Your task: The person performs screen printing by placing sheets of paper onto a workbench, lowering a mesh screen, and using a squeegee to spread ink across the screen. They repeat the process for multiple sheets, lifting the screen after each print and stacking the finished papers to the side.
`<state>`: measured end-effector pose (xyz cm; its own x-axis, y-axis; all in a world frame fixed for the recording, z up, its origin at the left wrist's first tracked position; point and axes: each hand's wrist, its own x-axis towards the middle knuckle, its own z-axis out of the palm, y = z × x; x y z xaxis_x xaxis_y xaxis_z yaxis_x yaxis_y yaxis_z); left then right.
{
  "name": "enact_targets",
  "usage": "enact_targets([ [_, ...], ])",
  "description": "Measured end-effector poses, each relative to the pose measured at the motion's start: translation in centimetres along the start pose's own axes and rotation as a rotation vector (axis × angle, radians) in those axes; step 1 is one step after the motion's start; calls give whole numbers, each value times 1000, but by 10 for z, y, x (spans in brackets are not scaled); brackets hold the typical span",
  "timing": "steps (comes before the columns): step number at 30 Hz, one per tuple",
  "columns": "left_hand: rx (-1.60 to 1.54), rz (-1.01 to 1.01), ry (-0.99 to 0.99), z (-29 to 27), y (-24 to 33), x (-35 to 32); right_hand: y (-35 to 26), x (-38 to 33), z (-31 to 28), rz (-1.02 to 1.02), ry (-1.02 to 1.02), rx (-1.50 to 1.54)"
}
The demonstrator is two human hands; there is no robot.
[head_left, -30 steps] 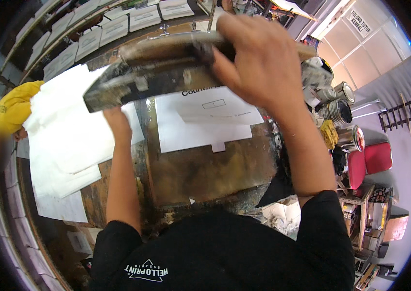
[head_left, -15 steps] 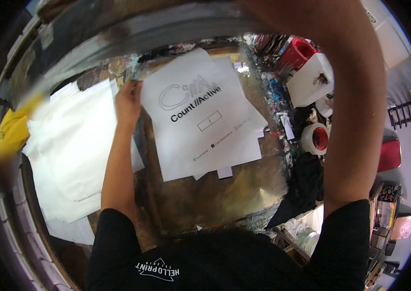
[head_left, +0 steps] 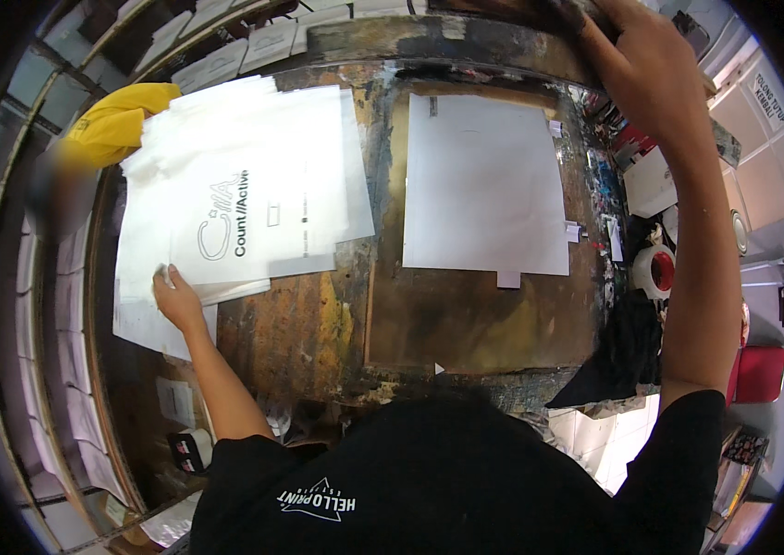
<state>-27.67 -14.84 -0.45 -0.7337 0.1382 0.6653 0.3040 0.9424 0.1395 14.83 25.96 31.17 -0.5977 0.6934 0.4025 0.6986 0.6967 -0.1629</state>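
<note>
L hand [head_left: 174, 294] flat on printed sheet [head_left: 244, 208] | R hand [head_left: 651, 79] grips raised frame [head_left: 503, 14] | risk: wet ink smears if sheet slides; frame may slip onto blank sheet [head_left: 484, 185]

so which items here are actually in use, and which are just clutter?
In use:
- left hand on the stack of white sheets, printed sheet on top
- blank white sheet on the stained work board
- right hand gripping the raised frame

Lying about:
- yellow cloth
- tape roll
- black rag
</note>
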Motion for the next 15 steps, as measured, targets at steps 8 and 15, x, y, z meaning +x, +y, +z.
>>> enact_targets([
  [8, -236, 1088, -747, -35, 198, -103, -6, -10, -3, -96, 95, -32],
  [15, -684, 1215, -831, -106, 328, -197, 7, 9, -4, -81, -9, 15],
])
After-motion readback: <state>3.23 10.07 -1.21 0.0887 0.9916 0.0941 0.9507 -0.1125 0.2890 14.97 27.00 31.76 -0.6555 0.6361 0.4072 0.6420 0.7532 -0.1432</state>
